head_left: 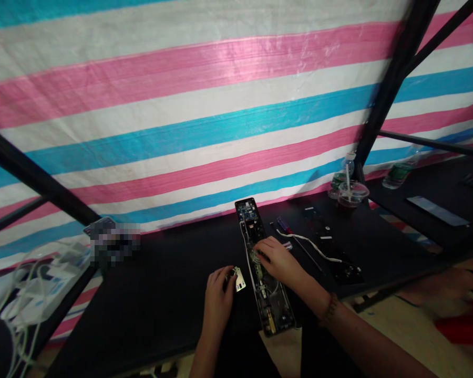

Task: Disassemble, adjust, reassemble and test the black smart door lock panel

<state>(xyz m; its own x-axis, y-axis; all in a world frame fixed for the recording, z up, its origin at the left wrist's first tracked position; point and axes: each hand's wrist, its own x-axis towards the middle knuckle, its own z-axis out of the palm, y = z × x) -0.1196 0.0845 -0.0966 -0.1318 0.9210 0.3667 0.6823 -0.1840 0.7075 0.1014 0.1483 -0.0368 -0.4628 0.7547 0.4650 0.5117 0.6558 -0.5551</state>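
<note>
A long, narrow black device housing [280,303] lies open on the black table, with a blue circuit board [247,212] at its far end and wires and a brass-coloured part [271,321] toward the near end. My right hand [279,261] reaches over the middle of the housing. Its fingers are bent together among the inner parts, and their tips partly hide what they grip. To the left of the housing, my left hand [218,290] pinches a small, pale metal plate [240,280] with cut-outs, just above or on the table.
Right of the housing lie a screwdriver [284,226], a white cable [311,241] and a dark glossy panel [345,268]. A lidded plastic cup [351,195] and bottle [349,164] stand at the back right. White power strips [49,291] with tangled cords sit at left. Another person's arm [445,286] shows at right.
</note>
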